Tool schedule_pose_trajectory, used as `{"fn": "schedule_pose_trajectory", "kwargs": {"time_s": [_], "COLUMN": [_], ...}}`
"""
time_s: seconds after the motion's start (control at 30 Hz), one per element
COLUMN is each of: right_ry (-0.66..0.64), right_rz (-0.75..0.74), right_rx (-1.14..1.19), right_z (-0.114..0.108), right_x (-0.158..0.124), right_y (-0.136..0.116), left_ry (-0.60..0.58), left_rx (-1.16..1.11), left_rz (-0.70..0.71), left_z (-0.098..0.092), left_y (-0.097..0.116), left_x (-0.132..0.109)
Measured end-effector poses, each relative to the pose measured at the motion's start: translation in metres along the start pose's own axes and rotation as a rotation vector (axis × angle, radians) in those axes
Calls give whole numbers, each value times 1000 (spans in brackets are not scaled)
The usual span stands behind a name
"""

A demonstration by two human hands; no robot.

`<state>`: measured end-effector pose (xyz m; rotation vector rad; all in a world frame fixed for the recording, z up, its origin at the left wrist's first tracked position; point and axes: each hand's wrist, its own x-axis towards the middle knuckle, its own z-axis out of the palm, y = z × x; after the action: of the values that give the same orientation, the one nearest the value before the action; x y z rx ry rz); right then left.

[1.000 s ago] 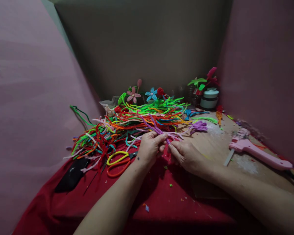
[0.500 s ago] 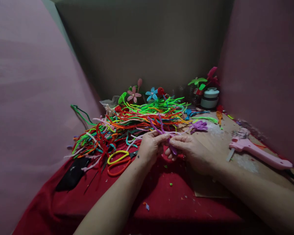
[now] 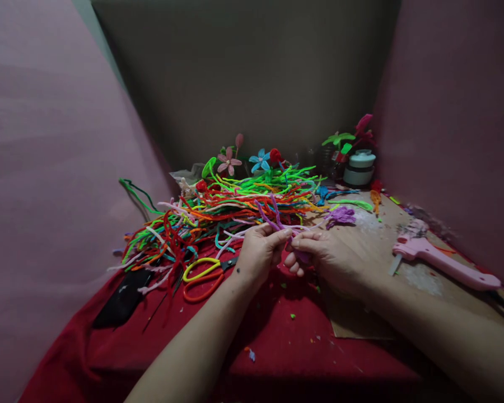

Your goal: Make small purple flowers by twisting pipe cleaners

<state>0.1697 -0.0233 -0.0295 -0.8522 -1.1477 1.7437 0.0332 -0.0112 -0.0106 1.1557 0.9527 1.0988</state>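
2 hands (image 3: pixel 258 251) (image 3: pixel 334 257) pinch purple chenille strips (image 3: pixel 276 212), close together.

Two bare hands, a left hand (image 3: pixel 260 245) and a right hand (image 3: pixel 325 252), grip purple chenille stems (image 3: pixel 264 215), with two of their ends showing beyond the left. One pair of scissors (image 3: pixel 215 276) lies just left of the left wrist and one black phone-like slab (image 3: pixel 120 300) farther left. Ahead of both hands, a heap of chenille stems (image 3: pixel 239 202) runs to dozens, overlapping too thickly for an exact count; behind it stand one five-petaled pink flower (image 3: pixel 229 162) and one open blue flower (image 3: pixel 259 161). Past the right hand are one purple tasseled bundle (image 3: pixel 341 216) and one pale-blue-lidded jar (image 3: pixel 359 168); to that hand's right, one pink glue gun (image 3: pixel 443 261).
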Motion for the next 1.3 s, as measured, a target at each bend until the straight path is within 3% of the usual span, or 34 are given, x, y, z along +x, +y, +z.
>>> {"fn": "schedule_pose_trajectory", "kwargs": {"time_s": [0.13, 0.27, 0.67, 0.97, 1.07, 1.2, 1.3], "right_ry": [34, 36, -26, -36, -18, -18, -35], "right_rz": [1, -14, -14, -53, -47, -44, -77], "right_rx": [-27, -60, -26, -30, -51, -176, -363], "right_z": [-3, -6, -7, -9, -8, -5, -3], "right_x": [0, 1, 2, 4, 3, -2, -6], "right_y": [-3, -4, -2, 2, 0, -11, -19], "left_ry": [36, 30, -19, -97, -99, -30, -118], "left_rx": [256, 338, 269, 477, 677, 1130, 1340], "left_rz": [149, 312, 235, 353, 511, 769, 870], "left_z": [-2, -4, -4, -12, -18, -22, -20], "left_y": [4, 3, 6, 4, 3, 7, 14], "left_x": [-2, -1, -3, 0, 0, -5, -11]}}
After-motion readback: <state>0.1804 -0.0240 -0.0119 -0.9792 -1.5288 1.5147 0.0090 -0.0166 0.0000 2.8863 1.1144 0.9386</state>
